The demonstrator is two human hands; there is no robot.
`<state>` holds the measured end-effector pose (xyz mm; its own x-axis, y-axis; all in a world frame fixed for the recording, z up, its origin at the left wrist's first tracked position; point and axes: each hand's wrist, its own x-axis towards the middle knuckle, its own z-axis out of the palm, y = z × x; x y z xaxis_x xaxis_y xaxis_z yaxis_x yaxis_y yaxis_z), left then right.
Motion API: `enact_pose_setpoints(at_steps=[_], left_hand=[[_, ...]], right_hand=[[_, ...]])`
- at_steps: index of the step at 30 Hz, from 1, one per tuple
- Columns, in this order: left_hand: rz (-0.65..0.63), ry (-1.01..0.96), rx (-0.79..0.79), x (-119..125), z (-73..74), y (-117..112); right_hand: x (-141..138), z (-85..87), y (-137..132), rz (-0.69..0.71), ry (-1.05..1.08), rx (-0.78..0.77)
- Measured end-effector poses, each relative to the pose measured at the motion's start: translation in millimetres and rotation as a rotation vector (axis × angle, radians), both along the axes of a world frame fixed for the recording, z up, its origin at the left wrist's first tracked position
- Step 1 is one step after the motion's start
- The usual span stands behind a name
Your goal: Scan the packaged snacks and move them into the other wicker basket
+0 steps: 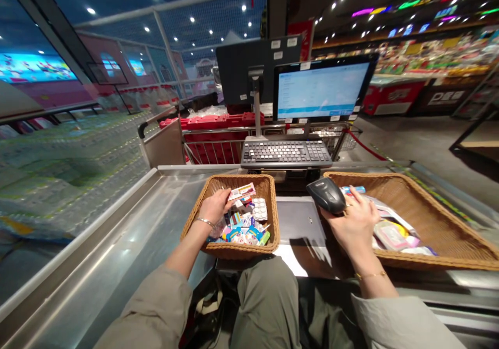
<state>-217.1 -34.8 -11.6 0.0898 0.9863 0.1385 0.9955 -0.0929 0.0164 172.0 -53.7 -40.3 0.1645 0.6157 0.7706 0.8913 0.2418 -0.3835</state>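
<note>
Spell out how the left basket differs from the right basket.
The left basket looks smaller than the right basket. Small packs are spread across most of the left basket's floor, while the right basket's goods sit toward its left end, leaving a bare stretch. Both are brown wicker.

Black scanner [326, 194], brown woven baskets [429, 206]

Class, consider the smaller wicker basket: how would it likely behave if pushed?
The smaller wicker basket would probably slide rather than tip, since it looks wide and low. Being woven, it may flex slightly instead of staying fully rigid. The small packages lying loosely inside would likely shift about.
</note>
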Motion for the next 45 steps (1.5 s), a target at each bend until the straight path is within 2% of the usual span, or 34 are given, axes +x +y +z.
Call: enact_pose_setpoints(at_steps=[6, 12, 20, 26, 33, 45], left_hand=[[-0.134, -0.12, 0.146, 52, 5.9, 19], [-0.278, -0.197, 0.224, 112, 7.2, 35], [-0.316, -0.229, 0.235, 167, 11.3, 39], [-0.329, -0.248, 0.242, 186, 9.5, 42], [-0.307, -0.279, 0.213, 201, 6.2, 47], [-0.363, -0.277, 0.373, 208, -3.2, 55]], right_hand=[[5, 6.3, 11, -0.006, -0.009, -0.038], [7, 13.8, 12, -0.034, -0.003, -0.048], [23, 30.3, 1, -0.099, -0.026, -0.039], [31, 34.3, 2, -0.089, -0.046, -0.066], [21, 28.3, 8, -0.056, -0.007, -0.135], [11, 22.7, 5, -0.031, 0.06, -0.152]])
